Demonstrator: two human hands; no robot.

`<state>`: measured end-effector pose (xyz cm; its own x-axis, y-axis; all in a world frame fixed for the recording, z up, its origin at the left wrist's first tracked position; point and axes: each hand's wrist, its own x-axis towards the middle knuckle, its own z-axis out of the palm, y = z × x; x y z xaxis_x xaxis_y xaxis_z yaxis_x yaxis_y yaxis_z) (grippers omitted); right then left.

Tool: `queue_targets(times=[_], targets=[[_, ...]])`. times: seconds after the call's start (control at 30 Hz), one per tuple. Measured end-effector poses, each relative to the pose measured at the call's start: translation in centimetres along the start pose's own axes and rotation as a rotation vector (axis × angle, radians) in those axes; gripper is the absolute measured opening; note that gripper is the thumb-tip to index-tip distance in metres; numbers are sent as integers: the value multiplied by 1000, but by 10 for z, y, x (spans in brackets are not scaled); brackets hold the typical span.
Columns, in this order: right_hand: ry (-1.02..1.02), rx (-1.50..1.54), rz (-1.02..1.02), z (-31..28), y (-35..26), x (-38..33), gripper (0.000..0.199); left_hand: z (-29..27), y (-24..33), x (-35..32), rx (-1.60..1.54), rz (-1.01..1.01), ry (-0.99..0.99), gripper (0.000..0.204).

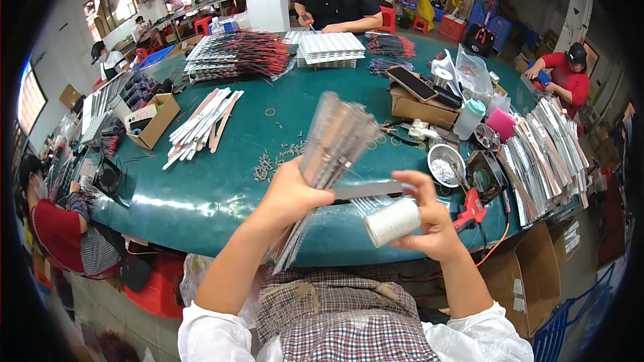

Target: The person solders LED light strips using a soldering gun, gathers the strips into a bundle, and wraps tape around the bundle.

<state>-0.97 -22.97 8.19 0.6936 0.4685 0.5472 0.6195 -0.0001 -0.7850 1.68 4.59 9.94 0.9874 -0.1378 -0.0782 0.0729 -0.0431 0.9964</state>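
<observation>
My left hand (290, 193) is closed around a bundle of long, thin silvery strips (341, 135), held tilted above the table's near edge. The bundle's upper end is smeared by motion. In my right hand (437, 224) is a small roll of whitish film (394, 222), gripped at its ends by the fingers and thumb. A band of see-through film stretches from the roll toward the bundle. Small metal pieces (263, 167) lie scattered on the green table (255, 117) beyond my left hand.
Strips (204, 124) lie left; a larger strip pile (543, 154) is at right. A bowl of white bits (445, 164) and a red glue gun (471, 209) stand near my right hand. Red-black bundles (238, 53) are stacked far. A masked co-worker (339, 3) works opposite.
</observation>
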Motion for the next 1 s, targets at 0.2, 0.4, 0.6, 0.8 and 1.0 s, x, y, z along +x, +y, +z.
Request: queue_targets(times=[0.2,0.4,0.6,0.8,1.0], targets=[[23,-608,-370,9,-49,25,31,38,-9,-4,1078,451,0,33],[-122,-461,-44,-15,-33,28,34,48,0,-37,1318,562,-474,32],[-305,-254,29,-45,1,7,30,28,38,-51,998,351,-827,48],[-274,-357,-6,-33,-5,-13,34,0,59,-21,603,105,-489,46],[-387,-166,20,-5,-39,-5,29,9,39,22,1008,268,-99,46]])
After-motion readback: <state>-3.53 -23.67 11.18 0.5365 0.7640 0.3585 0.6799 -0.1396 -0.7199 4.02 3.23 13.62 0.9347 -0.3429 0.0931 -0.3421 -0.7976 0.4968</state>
